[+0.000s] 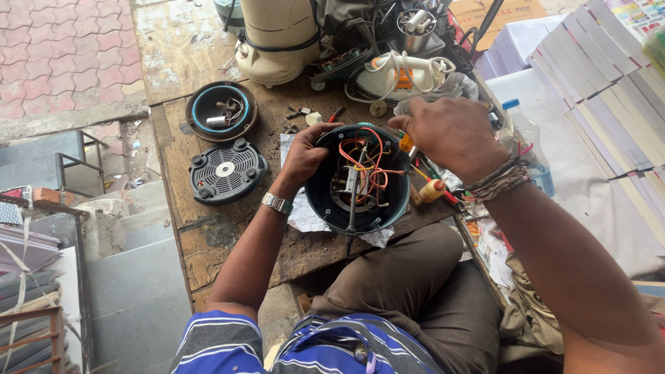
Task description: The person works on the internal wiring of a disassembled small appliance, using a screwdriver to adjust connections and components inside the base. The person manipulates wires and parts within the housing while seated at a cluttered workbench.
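A round dark teal appliance housing [325,201] lies open side up on the worn wooden bench, showing orange and red wires [366,163] and a metal motor part inside. My left hand [305,154] grips the housing's left rim. At the housing's upper right rim, my right hand [450,131] closes on a small orange-handled tool [407,143]. A long thin screwdriver [352,208] rests across the housing, its tip past the lower rim.
A black vented round cover [226,170] and a round base with loose parts [222,111] lie at left. A cream mixer body [278,38], a white iron [405,75], a plastic bottle [526,142] and stacked books [609,90] surround the bench [180,55]. Steps drop off left.
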